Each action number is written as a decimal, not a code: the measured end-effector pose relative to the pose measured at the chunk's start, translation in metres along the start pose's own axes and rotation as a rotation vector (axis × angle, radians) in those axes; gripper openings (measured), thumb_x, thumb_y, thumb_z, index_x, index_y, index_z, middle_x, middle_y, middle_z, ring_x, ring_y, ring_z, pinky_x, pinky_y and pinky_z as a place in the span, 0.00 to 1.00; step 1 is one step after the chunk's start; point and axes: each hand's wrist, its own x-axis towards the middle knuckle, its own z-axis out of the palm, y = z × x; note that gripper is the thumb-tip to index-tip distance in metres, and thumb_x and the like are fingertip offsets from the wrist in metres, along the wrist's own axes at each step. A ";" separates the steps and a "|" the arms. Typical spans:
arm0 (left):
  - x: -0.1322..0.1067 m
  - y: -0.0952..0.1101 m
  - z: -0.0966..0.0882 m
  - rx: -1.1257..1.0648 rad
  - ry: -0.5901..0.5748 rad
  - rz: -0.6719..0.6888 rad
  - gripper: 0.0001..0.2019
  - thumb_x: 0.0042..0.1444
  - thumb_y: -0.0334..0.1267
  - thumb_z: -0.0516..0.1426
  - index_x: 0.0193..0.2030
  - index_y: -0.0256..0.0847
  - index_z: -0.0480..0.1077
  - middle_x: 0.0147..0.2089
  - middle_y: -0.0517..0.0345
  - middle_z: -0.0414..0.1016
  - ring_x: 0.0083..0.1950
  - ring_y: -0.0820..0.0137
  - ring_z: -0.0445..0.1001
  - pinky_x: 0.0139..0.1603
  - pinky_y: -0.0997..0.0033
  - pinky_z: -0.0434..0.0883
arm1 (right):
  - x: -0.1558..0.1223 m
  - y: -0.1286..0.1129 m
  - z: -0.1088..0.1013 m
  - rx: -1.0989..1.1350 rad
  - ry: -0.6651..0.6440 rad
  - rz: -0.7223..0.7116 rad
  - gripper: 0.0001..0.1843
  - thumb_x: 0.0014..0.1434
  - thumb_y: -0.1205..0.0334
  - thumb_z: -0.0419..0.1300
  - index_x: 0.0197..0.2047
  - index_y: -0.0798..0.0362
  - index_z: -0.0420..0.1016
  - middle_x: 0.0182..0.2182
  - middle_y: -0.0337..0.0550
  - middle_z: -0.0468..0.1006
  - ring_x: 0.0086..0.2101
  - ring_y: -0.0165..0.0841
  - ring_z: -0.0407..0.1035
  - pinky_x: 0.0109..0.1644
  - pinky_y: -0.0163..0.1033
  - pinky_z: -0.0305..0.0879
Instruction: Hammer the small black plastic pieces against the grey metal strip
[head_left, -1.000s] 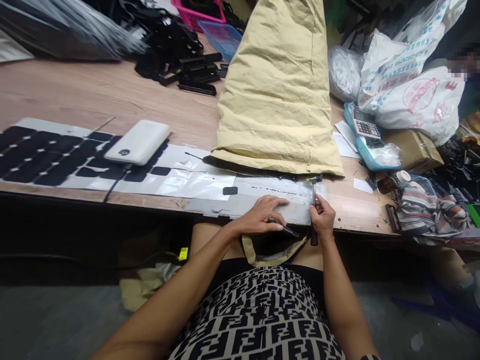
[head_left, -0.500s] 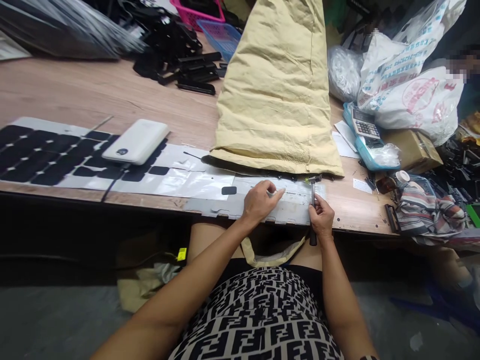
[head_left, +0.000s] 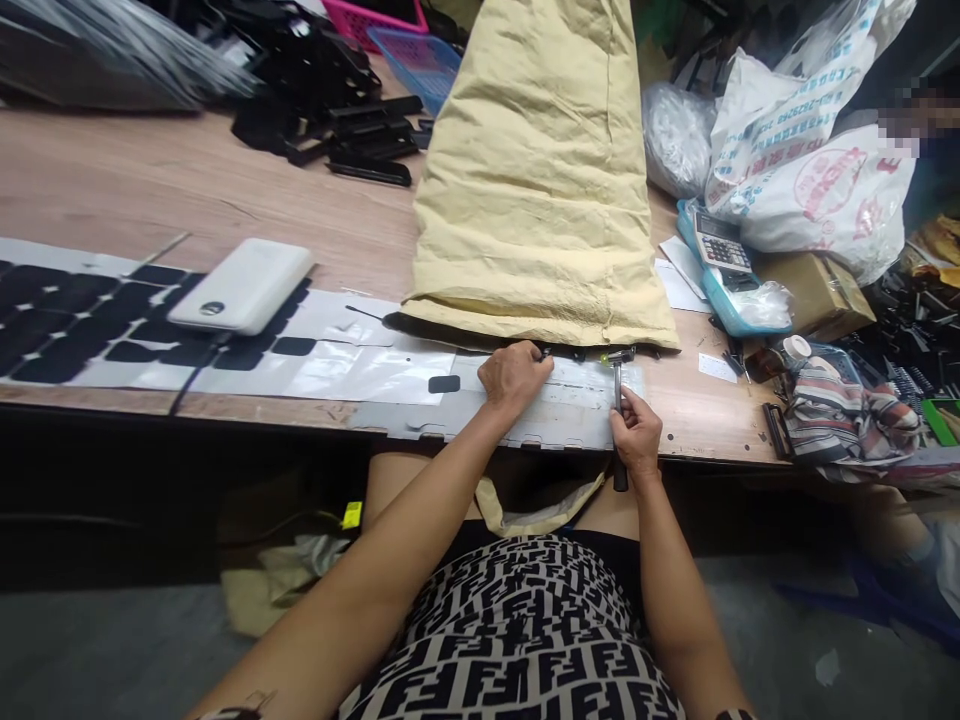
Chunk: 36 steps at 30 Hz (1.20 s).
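My right hand is closed round the handle of a small hammer, whose head rests on a grey metal plate at the table's front edge. My left hand has its fingers curled at the plate's far edge, pinching a small dark part beside the mouth of a large tan paper sack. What the part is I cannot make out.
A white power bank lies on a sheet of black solar cells to the left. Black plastic parts sit at the back. A calculator, printed bags and a striped cloth crowd the right side.
My left hand has moved from the near side of the plate, where it lay over a dark pen-like tool, up to the sack's edge. The right hand with the hammer has stayed put.
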 end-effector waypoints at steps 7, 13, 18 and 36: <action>-0.029 -0.015 -0.020 -0.018 -0.241 0.206 0.05 0.49 0.42 0.64 0.32 0.47 0.78 0.29 0.59 0.78 0.35 0.59 0.75 0.40 0.61 0.66 | -0.001 0.003 0.001 -0.020 -0.004 -0.012 0.26 0.55 0.59 0.60 0.57 0.55 0.79 0.33 0.40 0.75 0.27 0.27 0.62 0.32 0.34 0.67; -0.035 -0.009 -0.003 -0.038 -0.164 0.436 0.11 0.52 0.44 0.66 0.40 0.45 0.77 0.38 0.55 0.77 0.46 0.57 0.73 0.48 0.58 0.64 | 0.000 -0.001 0.000 -0.020 -0.004 -0.011 0.27 0.55 0.60 0.60 0.57 0.56 0.79 0.32 0.39 0.74 0.25 0.27 0.60 0.31 0.34 0.66; -0.030 -0.010 0.007 -0.061 -0.180 0.470 0.09 0.54 0.44 0.66 0.41 0.46 0.78 0.39 0.55 0.77 0.47 0.58 0.71 0.49 0.58 0.62 | -0.001 -0.001 0.000 -0.012 -0.011 -0.015 0.27 0.55 0.61 0.60 0.57 0.57 0.78 0.32 0.40 0.75 0.26 0.27 0.61 0.31 0.34 0.67; -0.027 -0.010 0.008 -0.125 -0.196 0.455 0.08 0.60 0.39 0.62 0.45 0.47 0.80 0.43 0.55 0.76 0.51 0.60 0.72 0.51 0.57 0.61 | -0.029 -0.023 -0.016 -0.213 -0.028 -0.404 0.22 0.60 0.65 0.58 0.57 0.54 0.77 0.34 0.46 0.80 0.32 0.36 0.73 0.41 0.43 0.75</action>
